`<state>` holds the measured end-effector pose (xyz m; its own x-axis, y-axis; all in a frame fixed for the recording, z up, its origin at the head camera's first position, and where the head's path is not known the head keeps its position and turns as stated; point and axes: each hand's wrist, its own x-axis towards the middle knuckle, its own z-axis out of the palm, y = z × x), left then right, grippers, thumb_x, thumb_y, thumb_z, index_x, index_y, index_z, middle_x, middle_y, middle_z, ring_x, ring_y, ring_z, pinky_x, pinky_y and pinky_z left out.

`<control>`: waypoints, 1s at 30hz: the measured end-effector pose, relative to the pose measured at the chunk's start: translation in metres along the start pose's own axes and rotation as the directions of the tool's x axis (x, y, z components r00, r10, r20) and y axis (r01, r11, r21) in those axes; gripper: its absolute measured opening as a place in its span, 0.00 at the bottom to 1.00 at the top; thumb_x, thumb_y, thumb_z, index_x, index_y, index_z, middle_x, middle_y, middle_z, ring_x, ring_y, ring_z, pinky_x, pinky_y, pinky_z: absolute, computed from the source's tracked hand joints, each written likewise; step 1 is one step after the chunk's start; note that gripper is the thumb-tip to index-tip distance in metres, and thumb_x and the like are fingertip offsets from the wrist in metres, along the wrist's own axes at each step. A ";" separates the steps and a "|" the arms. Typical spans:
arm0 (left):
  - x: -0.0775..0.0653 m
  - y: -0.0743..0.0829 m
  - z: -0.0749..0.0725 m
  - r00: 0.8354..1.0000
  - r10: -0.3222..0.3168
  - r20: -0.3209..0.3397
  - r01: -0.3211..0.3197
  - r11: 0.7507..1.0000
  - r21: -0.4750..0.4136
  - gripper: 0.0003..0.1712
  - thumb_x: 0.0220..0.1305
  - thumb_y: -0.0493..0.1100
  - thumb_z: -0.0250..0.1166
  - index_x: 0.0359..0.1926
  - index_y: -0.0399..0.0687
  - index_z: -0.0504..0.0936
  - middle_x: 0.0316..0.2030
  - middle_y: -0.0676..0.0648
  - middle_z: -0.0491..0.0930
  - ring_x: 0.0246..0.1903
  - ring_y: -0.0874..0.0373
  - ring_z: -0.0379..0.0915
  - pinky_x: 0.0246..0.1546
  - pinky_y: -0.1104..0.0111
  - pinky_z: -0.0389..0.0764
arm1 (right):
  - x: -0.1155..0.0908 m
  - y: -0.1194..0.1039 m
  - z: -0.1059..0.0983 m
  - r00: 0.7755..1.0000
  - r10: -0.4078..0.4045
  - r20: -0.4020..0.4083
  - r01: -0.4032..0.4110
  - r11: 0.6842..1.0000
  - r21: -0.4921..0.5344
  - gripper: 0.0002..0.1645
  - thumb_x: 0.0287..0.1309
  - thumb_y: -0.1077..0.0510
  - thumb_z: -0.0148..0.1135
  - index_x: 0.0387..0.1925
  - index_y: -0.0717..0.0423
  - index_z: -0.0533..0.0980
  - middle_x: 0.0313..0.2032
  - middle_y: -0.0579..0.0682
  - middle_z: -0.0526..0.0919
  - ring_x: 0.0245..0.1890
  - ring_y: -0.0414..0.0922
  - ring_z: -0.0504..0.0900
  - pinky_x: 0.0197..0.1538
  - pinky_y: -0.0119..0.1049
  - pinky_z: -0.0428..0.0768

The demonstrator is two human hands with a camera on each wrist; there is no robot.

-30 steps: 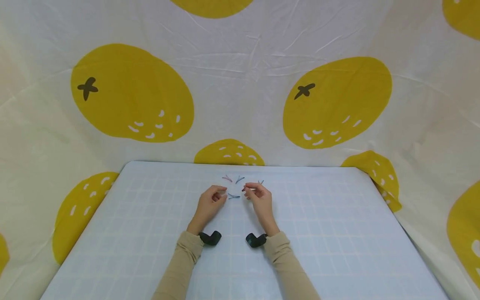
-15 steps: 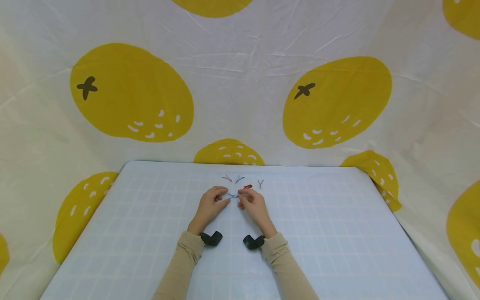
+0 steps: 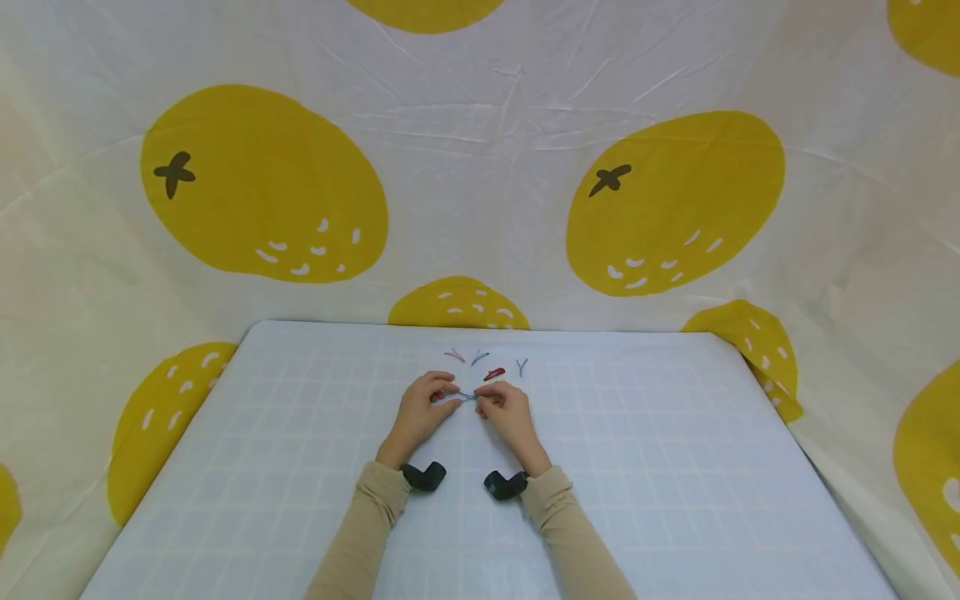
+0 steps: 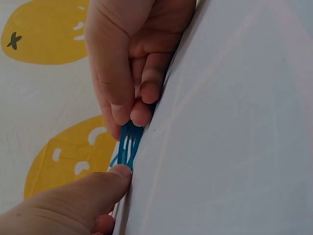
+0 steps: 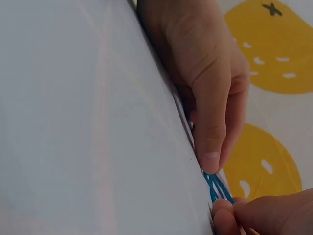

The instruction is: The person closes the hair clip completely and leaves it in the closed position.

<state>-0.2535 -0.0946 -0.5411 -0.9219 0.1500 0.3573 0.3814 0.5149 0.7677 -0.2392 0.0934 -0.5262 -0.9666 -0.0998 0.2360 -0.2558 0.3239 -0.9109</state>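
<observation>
Both hands hold a blue snap hair clip (image 3: 468,396) between them, just above the table. The left hand (image 3: 418,414) has thumb and index finger on the clip's left end. At its right end the right hand (image 3: 513,414) pinches it with thumb and fingertips. In the left wrist view the clip's slotted blue body (image 4: 129,144) shows between the two sets of fingertips. The right wrist view shows its blue strips (image 5: 218,187) spreading slightly; both ends are hidden by fingers. A red hair clip (image 3: 494,374) lies just beyond the right hand.
Farther back on the table (image 3: 637,467) lie a pinkish clip (image 3: 454,356), a blue clip (image 3: 480,358) and another blue clip (image 3: 522,367), their arms spread. A curtain (image 3: 480,200) printed with yellow fruit hangs behind the table's far edge.
The right hand has let go of the red clip, which now rests on the table, and moved left and nearer to grip the blue clip. The left hand has shifted slightly right onto it.
</observation>
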 end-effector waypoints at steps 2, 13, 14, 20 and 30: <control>0.000 -0.001 0.000 1.000 0.012 0.001 -0.012 1.000 -0.011 0.07 0.55 0.37 0.75 0.36 0.44 0.88 0.49 0.47 0.81 0.40 0.55 0.75 0.42 0.62 0.78 | 0.000 -0.001 0.001 1.000 -0.005 -0.012 0.005 1.000 -0.004 0.07 0.58 0.72 0.63 0.37 0.65 0.84 0.25 0.54 0.84 0.23 0.43 0.82 0.29 0.29 0.78; 0.000 -0.002 0.000 0.999 0.032 0.026 -0.033 0.999 0.024 0.13 0.56 0.40 0.75 0.43 0.46 0.88 0.46 0.52 0.83 0.38 0.58 0.72 0.41 0.65 0.75 | -0.003 -0.009 0.003 0.999 0.016 -0.042 -0.014 0.999 0.040 0.05 0.59 0.75 0.62 0.36 0.72 0.82 0.29 0.62 0.84 0.28 0.56 0.85 0.31 0.28 0.80; 0.000 -0.003 0.000 0.999 0.041 0.028 -0.041 0.999 0.020 0.11 0.56 0.40 0.75 0.42 0.46 0.89 0.46 0.53 0.83 0.39 0.59 0.73 0.41 0.65 0.76 | -0.004 -0.013 0.002 0.999 0.009 -0.041 -0.007 0.999 0.045 0.05 0.59 0.75 0.61 0.36 0.74 0.81 0.29 0.64 0.84 0.28 0.59 0.85 0.30 0.29 0.80; -0.001 -0.003 0.000 0.995 0.095 0.017 -0.093 0.993 -0.067 0.09 0.57 0.36 0.74 0.40 0.48 0.89 0.38 0.54 0.85 0.35 0.59 0.73 0.38 0.66 0.75 | -0.010 -0.038 -0.006 0.999 0.009 -0.035 -0.005 0.994 0.109 0.06 0.60 0.75 0.59 0.37 0.78 0.79 0.28 0.71 0.82 0.30 0.66 0.84 0.32 0.36 0.83; -0.002 -0.001 0.000 0.989 0.147 0.001 -0.145 0.978 -0.150 0.10 0.58 0.36 0.73 0.43 0.45 0.87 0.35 0.53 0.83 0.31 0.61 0.73 0.36 0.68 0.74 | -0.011 -0.036 -0.007 0.998 0.000 -0.065 0.014 0.977 0.211 0.07 0.61 0.76 0.58 0.38 0.78 0.80 0.29 0.72 0.83 0.31 0.68 0.83 0.36 0.48 0.84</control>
<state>-0.2515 -0.0955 -0.5423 -0.8560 0.2249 0.4654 0.5169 0.3556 0.7787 -0.2196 0.0895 -0.4940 -0.9655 -0.0389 0.2573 -0.2602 0.1167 -0.9585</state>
